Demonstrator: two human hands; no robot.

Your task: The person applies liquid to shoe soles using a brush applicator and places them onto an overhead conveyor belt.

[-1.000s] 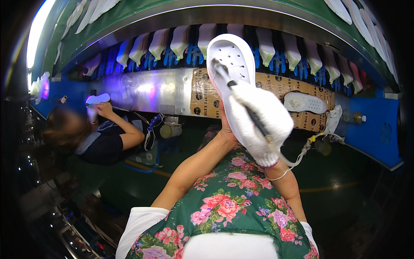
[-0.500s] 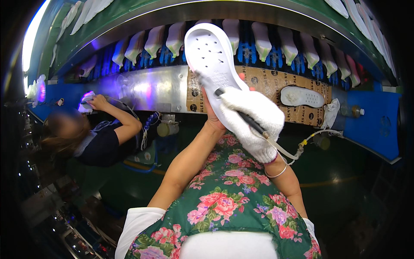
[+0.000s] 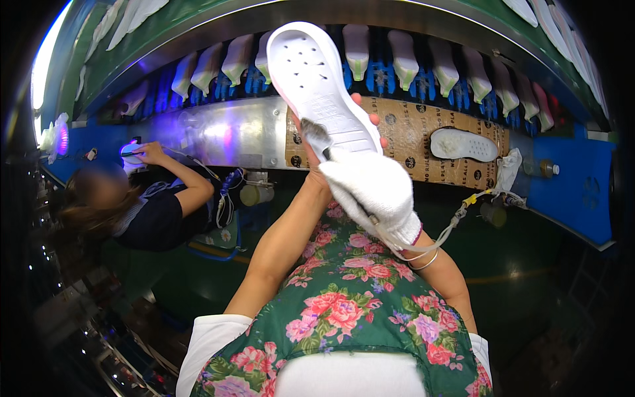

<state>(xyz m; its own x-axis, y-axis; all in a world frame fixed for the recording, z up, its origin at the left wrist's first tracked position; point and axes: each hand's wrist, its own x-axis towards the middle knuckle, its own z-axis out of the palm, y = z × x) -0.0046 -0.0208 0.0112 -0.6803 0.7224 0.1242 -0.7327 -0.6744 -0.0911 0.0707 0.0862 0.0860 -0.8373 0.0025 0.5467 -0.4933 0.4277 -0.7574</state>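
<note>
A white shoe sole [image 3: 331,99] with small holes in its upper half is raised in front of me, inner face up and tilted. My bare left hand [image 3: 313,157] grips it from beneath, with fingertips showing past its right edge. My right hand [image 3: 374,188], in a white knit glove, is closed round a brush [image 3: 317,132]. Its dark bristles lie over the sole's left edge near the middle; whether they touch I cannot tell. Most of the brush handle is hidden in the glove. From it runs a clear tube [image 3: 452,223].
Another sole [image 3: 464,145] lies on a cardboard sheet [image 3: 410,129] over the metal bench [image 3: 245,132]. Behind stands a row of pale shoe forms [image 3: 403,59] on blue holders. A crumpled white cloth [image 3: 508,171] hangs at right. At left, a co-worker's hand [image 3: 152,153] holds something under purple light.
The sole has shifted up and left. My gloved hand has moved down and left, turning so the brush bristles show at the sole's left edge. The co-worker's hand has shifted slightly.
</note>
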